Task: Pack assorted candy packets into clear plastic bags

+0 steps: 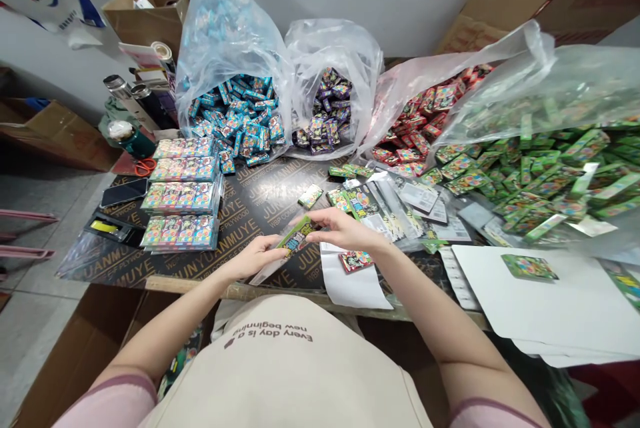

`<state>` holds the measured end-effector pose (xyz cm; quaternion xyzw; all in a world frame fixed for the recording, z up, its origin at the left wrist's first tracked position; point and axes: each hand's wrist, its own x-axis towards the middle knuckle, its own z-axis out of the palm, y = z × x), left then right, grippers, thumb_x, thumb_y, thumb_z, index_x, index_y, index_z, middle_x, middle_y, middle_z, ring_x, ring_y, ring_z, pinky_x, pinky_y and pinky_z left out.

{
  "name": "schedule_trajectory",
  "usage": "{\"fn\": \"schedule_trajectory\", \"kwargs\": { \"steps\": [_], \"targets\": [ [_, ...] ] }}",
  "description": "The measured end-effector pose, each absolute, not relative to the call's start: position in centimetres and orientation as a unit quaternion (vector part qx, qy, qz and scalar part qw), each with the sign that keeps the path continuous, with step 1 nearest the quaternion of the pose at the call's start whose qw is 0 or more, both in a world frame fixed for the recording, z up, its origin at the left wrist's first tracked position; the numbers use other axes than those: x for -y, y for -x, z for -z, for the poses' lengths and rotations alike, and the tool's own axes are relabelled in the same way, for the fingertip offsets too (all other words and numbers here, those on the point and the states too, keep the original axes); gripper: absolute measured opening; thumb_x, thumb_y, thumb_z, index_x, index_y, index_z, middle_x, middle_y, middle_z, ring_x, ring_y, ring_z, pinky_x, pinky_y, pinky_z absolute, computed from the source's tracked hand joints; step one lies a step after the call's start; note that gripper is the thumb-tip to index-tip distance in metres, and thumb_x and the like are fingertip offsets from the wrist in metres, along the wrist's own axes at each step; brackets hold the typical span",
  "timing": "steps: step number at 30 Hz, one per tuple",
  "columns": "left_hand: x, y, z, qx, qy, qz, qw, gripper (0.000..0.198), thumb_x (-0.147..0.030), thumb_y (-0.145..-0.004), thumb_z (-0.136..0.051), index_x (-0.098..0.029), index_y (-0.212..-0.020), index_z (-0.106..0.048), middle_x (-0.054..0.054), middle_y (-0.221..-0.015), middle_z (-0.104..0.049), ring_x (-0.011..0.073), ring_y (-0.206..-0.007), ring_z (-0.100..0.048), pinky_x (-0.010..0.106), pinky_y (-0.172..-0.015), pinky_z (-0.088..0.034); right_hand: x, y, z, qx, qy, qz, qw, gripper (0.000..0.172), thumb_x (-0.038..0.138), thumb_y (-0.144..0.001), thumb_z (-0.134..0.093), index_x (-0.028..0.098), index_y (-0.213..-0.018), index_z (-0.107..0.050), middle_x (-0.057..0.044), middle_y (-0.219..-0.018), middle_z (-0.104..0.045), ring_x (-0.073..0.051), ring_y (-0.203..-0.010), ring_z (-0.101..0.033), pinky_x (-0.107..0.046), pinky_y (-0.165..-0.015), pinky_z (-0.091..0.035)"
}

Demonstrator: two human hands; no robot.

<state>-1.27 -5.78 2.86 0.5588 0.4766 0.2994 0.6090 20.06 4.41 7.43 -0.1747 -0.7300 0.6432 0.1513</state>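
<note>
Over the front of the dark plywood table [240, 196], both my hands are closed on one flat printed packet [296, 239] with a green top edge and clear plastic at its lower end. My left hand [261, 255] grips its lower left side, thumb on the face. My right hand [341, 228] holds the upper right end. What the packet contains is hidden. Just beyond it lie a small green box [311, 196] and a heap of clear printed bags [383, 205]. Below my right wrist, a red box [355, 261] rests on a white paper sheet [345, 285].
Stacked finished-looking packs [180, 231] stand at the left, beside a phone [124, 192] and orange scissors [145, 167]. Along the back, plastic bags spill blue boxes [250, 125], purple boxes [330, 111], red boxes [425, 118] and green boxes [530, 181]. White boards [565, 308] overhang the right front edge.
</note>
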Motion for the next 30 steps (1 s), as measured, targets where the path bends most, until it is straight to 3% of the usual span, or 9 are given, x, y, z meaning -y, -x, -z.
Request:
{"fn": "schedule_trajectory", "kwargs": {
  "steps": [6,10,15,18,21,23,26,28,30],
  "targets": [
    [5.5,1.9,-3.2,-0.435,-0.544,-0.301,0.651,0.059,-0.050,-0.068,-0.070,-0.014,-0.114,-0.065,0.005,-0.102,-0.065,0.0236,-0.091,-0.055,0.032,-0.085,-0.041,-3.3,-20.2,-8.1,0.770,0.185,-0.583,0.181,0.024,0.027,-0.084,-0.062,0.018,-0.105,-0.070,-0.003,-0.095,-0.073,-0.020,-0.092,-0.067,-0.033,-0.085,-0.052],
    [5.7,2.3,-3.6,-0.445,-0.570,-0.256,0.642,0.048,-0.050,-0.079,-0.060,-0.013,-0.110,-0.064,0.003,-0.092,-0.063,0.0178,-0.081,-0.052,0.027,-0.075,-0.041,-3.2,-20.3,-8.2,0.784,0.172,-0.570,0.175,0.028,0.024,-0.087,-0.057,0.017,-0.113,-0.067,-0.005,-0.100,-0.072,-0.018,-0.096,-0.065,-0.031,-0.090,-0.049],
    [6.0,2.6,-3.6,-0.466,-0.584,-0.214,0.629,0.042,-0.051,-0.085,-0.051,-0.012,-0.089,-0.064,0.000,-0.074,-0.056,0.0115,-0.065,-0.045,0.022,-0.060,-0.037,-3.6,-19.9,-7.5,0.791,0.173,-0.558,0.183,0.035,0.028,-0.086,-0.060,0.019,-0.119,-0.064,-0.005,-0.102,-0.071,-0.019,-0.096,-0.065,-0.031,-0.087,-0.051],
    [5.9,2.4,-3.2,-0.495,-0.554,-0.262,0.616,0.042,-0.052,-0.083,-0.054,-0.011,-0.079,-0.063,0.000,-0.069,-0.056,0.0113,-0.063,-0.045,0.022,-0.058,-0.038,-3.5,-19.4,-6.5,0.783,0.240,-0.501,0.278,0.040,0.028,-0.081,-0.064,0.023,-0.121,-0.062,-0.005,-0.111,-0.069,-0.020,-0.099,-0.064,-0.034,-0.089,-0.050],
    [5.7,2.1,-2.4,-0.540,-0.477,-0.360,0.593,0.043,-0.054,-0.079,-0.058,-0.011,-0.075,-0.062,0.000,-0.065,-0.056,0.0113,-0.059,-0.047,0.022,-0.055,-0.038,-3.3,-18.6,-5.0,0.701,0.359,-0.420,0.451,0.042,0.029,-0.078,-0.068,0.025,-0.119,-0.062,-0.006,-0.117,-0.065,-0.021,-0.109,-0.060,-0.037,-0.097,-0.046],
    [5.5,1.9,-1.8,-0.554,-0.422,-0.417,0.584,0.043,-0.054,-0.077,-0.060,-0.011,-0.074,-0.061,0.001,-0.064,-0.057,0.0111,-0.057,-0.048,0.022,-0.054,-0.039,-3.0,-17.9,-3.7,0.620,0.404,-0.441,0.507,0.050,0.034,-0.073,-0.072,0.025,-0.121,-0.060,-0.007,-0.120,-0.064,-0.022,-0.113,-0.058,-0.038,-0.098,-0.046],
    [5.2,1.4,-1.1,-0.547,-0.401,-0.445,0.585,0.042,-0.053,-0.075,-0.063,-0.011,-0.073,-0.062,0.001,-0.064,-0.059,0.0104,-0.056,-0.049,0.021,-0.054,-0.039,-2.6,-16.8,-1.6,0.549,0.385,-0.621,0.406,0.060,0.043,-0.067,-0.076,0.022,-0.120,-0.060,-0.008,-0.107,-0.069,-0.023,-0.097,-0.065,-0.037,-0.084,-0.054],
    [5.0,0.9,-0.6,-0.543,-0.415,-0.443,0.581,0.042,-0.052,-0.073,-0.065,-0.011,-0.070,-0.062,0.001,-0.062,-0.059,0.0097,-0.055,-0.048,0.021,-0.052,-0.038,-2.3,-16.2,-0.6,0.525,0.362,-0.691,0.341,0.051,0.045,-0.067,-0.075,0.019,-0.110,-0.065,-0.007,-0.097,-0.072,-0.022,-0.086,-0.068,-0.036,-0.077,-0.055],
    [4.7,0.3,-0.1,-0.551,-0.419,-0.446,0.567,0.043,-0.053,-0.072,-0.066,-0.011,-0.066,-0.061,0.000,-0.059,-0.058,0.0090,-0.052,-0.046,0.020,-0.050,-0.036,-2.2,-16.0,0.0,0.519,0.368,-0.689,0.347,0.037,0.044,-0.069,-0.073,0.018,-0.095,-0.068,-0.006,-0.093,-0.073,-0.021,-0.081,-0.068,-0.034,-0.076,-0.055]
  ]
}}
